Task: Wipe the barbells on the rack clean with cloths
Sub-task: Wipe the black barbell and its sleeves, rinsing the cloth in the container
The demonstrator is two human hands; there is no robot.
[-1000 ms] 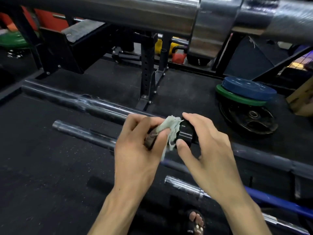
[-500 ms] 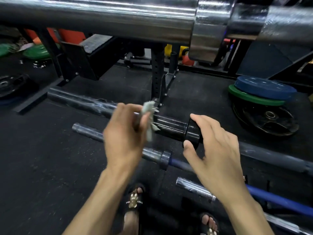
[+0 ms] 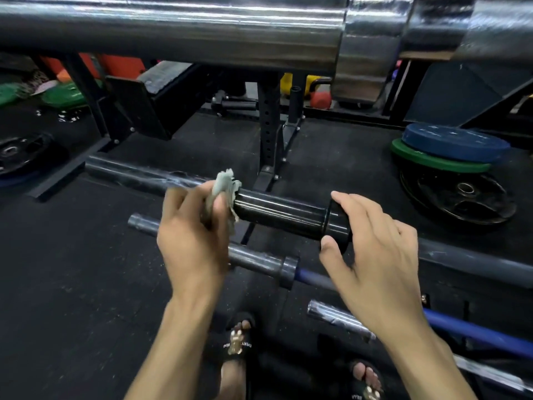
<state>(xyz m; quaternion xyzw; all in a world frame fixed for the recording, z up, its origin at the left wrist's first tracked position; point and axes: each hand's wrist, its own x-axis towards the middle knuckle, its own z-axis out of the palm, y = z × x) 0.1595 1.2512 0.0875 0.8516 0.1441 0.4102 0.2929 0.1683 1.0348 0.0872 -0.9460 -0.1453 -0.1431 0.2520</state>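
The left hand (image 3: pixel 193 243) has its fingers (image 3: pixel 220 207) curled around a grey-green cloth (image 3: pixel 223 187), bunched and pressed against the black sleeve (image 3: pixel 279 212) of the middle barbell. The cloth sits at the sleeve's left part, wrapped over its top, with a loose flap hanging in front. The right hand (image 3: pixel 372 252) grips the collar (image 3: pixel 336 229) at the sleeve's inner end: thumb (image 3: pixel 328 246) under and in front, fingers over the top, holding narrow and firm.

The sleeve runs nearly level across the view, from upper left to slightly lower right, so its long axis lies between the two hands. The bare, shiny stretch of sleeve lies to the right of the cloth, towards the right hand. The left hand does the wiping; the right seems to steady the bar or stop it from turning. The next stroke, as I judge it, is a slide of the cloth along the axis, either back towards the collar or out to the sleeve's free end at the far left.

A thicker chrome barbell (image 3: pixel 173 33) crosses the top of the view, close to the camera. Below the hands, a grey sleeve with a blue shaft (image 3: pixel 314 280) and another chrome sleeve (image 3: pixel 340 319) lie lower on the rack. Plates (image 3: pixel 452 145) are stacked on the floor at right.
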